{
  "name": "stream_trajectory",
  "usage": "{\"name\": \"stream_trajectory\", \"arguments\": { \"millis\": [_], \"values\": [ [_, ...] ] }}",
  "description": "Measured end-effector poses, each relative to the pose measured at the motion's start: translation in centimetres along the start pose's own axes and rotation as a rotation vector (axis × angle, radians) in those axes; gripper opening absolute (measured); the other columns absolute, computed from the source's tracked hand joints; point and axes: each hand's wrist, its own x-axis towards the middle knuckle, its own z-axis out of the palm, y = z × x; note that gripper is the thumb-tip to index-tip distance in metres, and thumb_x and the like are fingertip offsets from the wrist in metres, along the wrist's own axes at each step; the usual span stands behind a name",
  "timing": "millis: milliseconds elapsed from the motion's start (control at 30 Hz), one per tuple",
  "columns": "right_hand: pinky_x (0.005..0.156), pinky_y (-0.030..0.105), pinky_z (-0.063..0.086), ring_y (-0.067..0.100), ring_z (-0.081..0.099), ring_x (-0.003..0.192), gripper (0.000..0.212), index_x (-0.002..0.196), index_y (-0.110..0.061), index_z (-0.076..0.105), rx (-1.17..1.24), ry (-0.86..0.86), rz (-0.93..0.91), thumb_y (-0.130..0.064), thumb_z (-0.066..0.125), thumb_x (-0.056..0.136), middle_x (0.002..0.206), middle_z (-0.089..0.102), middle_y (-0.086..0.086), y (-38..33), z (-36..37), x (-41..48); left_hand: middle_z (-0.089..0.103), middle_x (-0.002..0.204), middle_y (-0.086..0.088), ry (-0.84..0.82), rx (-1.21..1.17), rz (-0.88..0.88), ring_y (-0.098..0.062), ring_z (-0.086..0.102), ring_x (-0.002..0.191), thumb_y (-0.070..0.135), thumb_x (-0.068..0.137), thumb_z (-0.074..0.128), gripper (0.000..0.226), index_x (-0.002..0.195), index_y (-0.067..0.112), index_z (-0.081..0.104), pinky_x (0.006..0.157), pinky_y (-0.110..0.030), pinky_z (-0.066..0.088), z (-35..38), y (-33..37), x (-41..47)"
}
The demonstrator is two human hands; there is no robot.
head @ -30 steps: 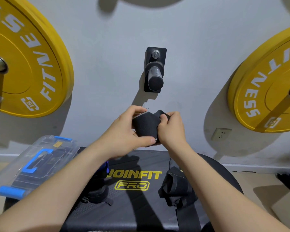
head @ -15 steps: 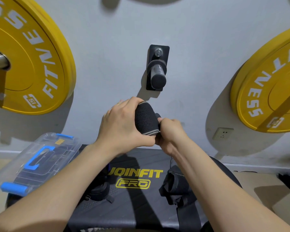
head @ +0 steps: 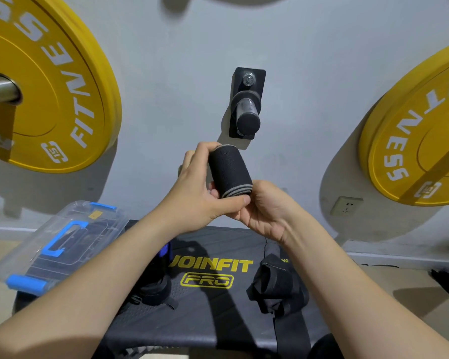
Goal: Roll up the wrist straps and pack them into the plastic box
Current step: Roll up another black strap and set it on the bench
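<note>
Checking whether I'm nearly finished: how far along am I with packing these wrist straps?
Done: one rolled strap looks finished. In hand: left hand and right hand grip it. Left: the plastic box has its lid on, and a loose strap and a dark bundle lie on the bench.

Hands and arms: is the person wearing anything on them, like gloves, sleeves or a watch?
Nothing visible. The left hand and right hand are bare, no gloves or rings. The left forearm and right forearm are uncovered to the frame edge: no sleeves, watch or bands.
</note>
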Motion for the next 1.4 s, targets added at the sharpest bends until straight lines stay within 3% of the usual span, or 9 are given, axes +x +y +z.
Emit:
{"name": "stream_trajectory", "arguments": {
  "millis": [167, 267, 400, 567, 833, 1100, 1200, 1300, 1400],
  "values": [
    [0.071, 0.039, 0.057, 0.027, 0.073, 0.082, 0.01, 0.111, -0.008, 0.057, -0.946, 0.464, -0.429, -0.015, 0.05, 0.112, 0.097, 0.076, 0.014, 0.6, -2.1, 0.9, 0.054, 0.134, 0.005, -0.183, -0.148, -0.249, -0.021, 0.074, 0.107, 0.049, 0.063, 0.096, 0.083, 0.127, 0.035, 0.045, 0.089, -0.04, 0.064, -1.0, -0.7, -0.1],
    [0.071, 0.034, 0.05, 0.016, 0.067, 0.079, 0.007, 0.102, -0.016, 0.057, -1.267, 0.456, -0.667, -0.015, 0.055, 0.109, 0.086, 0.071, -0.006, 1.3, -2.1, 1.4, 0.07, 0.122, -0.016, -0.184, -0.362, -0.485, -0.026, 0.08, 0.097, 0.047, 0.088, 0.085, 0.06, 0.124, 0.02, 0.045, 0.076, -0.049, 0.068, -1.3, -1.4, 0.0],
    [0.07, 0.029, 0.048, 0.01, 0.06, 0.071, 0.019, 0.092, -0.013, 0.064, -0.981, 0.341, -0.564, -0.022, 0.062, 0.108, 0.08, 0.069, -0.005, 1.6, -1.6, 2.5, 0.075, 0.117, -0.012, -0.05, -0.442, -0.488, -0.027, 0.081, 0.091, 0.024, 0.084, 0.088, 0.056, 0.125, 0.024, 0.05, 0.071, -0.044, 0.067, -1.8, -2.6, 0.2],
    [0.082, 0.05, 0.054, 0.027, 0.063, 0.079, 0.022, 0.095, -0.011, 0.062, -0.787, 0.106, -0.285, -0.029, 0.063, 0.108, 0.088, 0.07, 0.015, 2.5, -1.5, 3.1, 0.072, 0.114, -0.004, -0.024, -0.239, -0.403, -0.03, 0.08, 0.09, 0.021, 0.066, 0.079, 0.047, 0.112, 0.025, 0.069, 0.07, -0.049, 0.069, -2.2, -3.6, -0.2],
    [0.062, 0.041, 0.05, 0.03, 0.063, 0.069, 0.029, 0.092, -0.017, 0.052, -0.968, 0.371, -0.477, -0.04, 0.06, 0.108, 0.082, 0.069, 0.023, 4.5, 1.2, 6.2, 0.029, 0.14, 0.0, 0.014, 0.396, -0.098, -0.03, 0.052, 0.129, 0.032, 0.07, 0.094, 0.105, 0.154, 0.021, 0.033, 0.107, -0.039, 0.049, -1.9, -4.5, -1.8],
    [0.057, 0.03, 0.037, 0.016, 0.05, 0.063, 0.022, 0.09, -0.014, 0.049, -1.135, 0.445, -0.837, -0.022, 0.06, 0.107, 0.07, 0.056, -0.005, 4.8, 3.8, 6.1, 0.061, 0.114, 0.006, 0.256, 0.616, -0.113, -0.026, 0.06, 0.105, 0.049, 0.058, 0.091, 0.08, 0.121, 0.025, 0.048, 0.074, -0.036, 0.041, -3.3, -4.9, -1.7],
    [0.059, 0.036, 0.046, 0.019, 0.054, 0.063, 0.021, 0.091, -0.02, 0.048, -0.965, 0.438, -0.846, -0.029, 0.058, 0.108, 0.07, 0.058, -0.005, 5.0, 5.0, 5.8, 0.063, 0.116, 0.003, 0.222, 0.665, -0.226, -0.03, 0.064, 0.105, 0.056, 0.056, 0.094, 0.085, 0.121, 0.023, 0.051, 0.074, -0.037, 0.041, -4.4, -5.4, -1.4],
    [0.074, 0.061, 0.062, 0.043, 0.066, 0.076, 0.022, 0.092, -0.018, 0.05, -0.628, 0.482, -0.713, -0.028, 0.057, 0.111, 0.086, 0.068, 0.026, 4.6, 5.7, 5.5, 0.067, 0.109, 0.007, 0.257, 0.632, -0.175, -0.028, 0.065, 0.102, 0.053, 0.055, 0.087, 0.076, 0.119, 0.028, 0.057, 0.081, -0.041, 0.049, -5.3, -5.6, -1.4],
    [0.062, 0.04, 0.063, 0.031, 0.066, 0.08, 0.023, 0.094, -0.015, 0.049, -0.34, 0.516, -0.56, -0.028, 0.056, 0.112, 0.091, 0.065, 0.023, 3.8, 5.8, 5.0, 0.068, 0.104, 0.016, 0.259, 0.638, -0.158, -0.02, 0.062, 0.098, 0.059, 0.051, 0.078, 0.073, 0.118, 0.037, 0.059, 0.086, -0.04, 0.044, -5.6, -5.6, -1.2]
  ]
}}
